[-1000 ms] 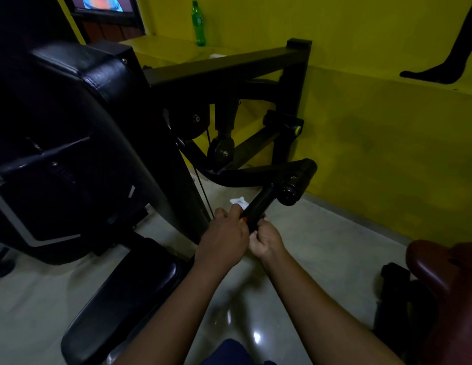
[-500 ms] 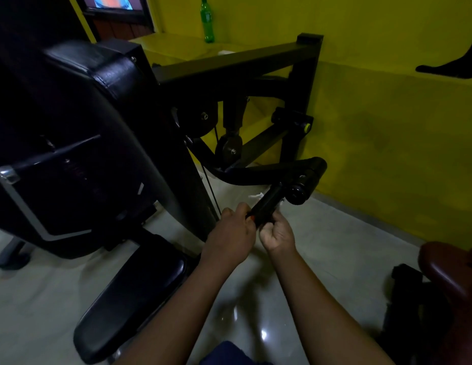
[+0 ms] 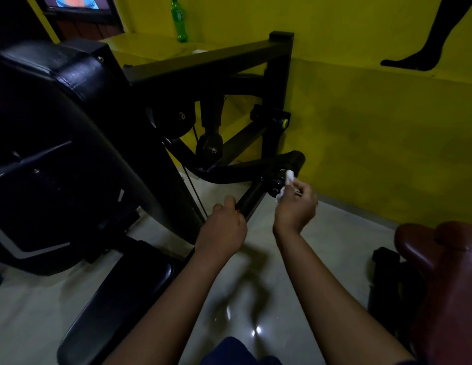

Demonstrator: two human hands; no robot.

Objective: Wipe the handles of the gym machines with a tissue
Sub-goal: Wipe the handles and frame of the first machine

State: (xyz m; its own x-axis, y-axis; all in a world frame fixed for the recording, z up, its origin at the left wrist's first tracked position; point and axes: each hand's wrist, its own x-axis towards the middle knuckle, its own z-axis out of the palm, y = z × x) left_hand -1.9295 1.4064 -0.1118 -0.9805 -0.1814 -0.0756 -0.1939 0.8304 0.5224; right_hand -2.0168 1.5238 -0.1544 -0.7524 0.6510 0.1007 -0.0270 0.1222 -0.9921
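**Tissue at the top of the handle, left hand steadying the bottom**

Nearest me, at 7 o'clock, lies the seat (image 3: 116,299). Past it my left hand (image 3: 224,227) is curled round the lower end of the handle (image 3: 252,195), gripping it bare. The handle is a stiff black bar fixed to a heavy machine. I judge it won't flex, though it may swing on its pivot, so the lower end is the sensible place to hold it. Its long axis runs from 7 o'clock, at my left hand, up to 1 o'clock, where it meets the hub (image 3: 275,186).

My right hand (image 3: 295,206) sits at 2 o'clock from the left, apart from it, with its fingers pinching the tissue (image 3: 289,177), which touches the hub. The tissue is light, soft and crumpled. I expect it would shred if dragged hard over the bolt head, so it is better bunched and wrapped round the bar.

Farthest, at 11 o'clock, a bottle (image 3: 179,21) stands on the ledge (image 3: 140,46).
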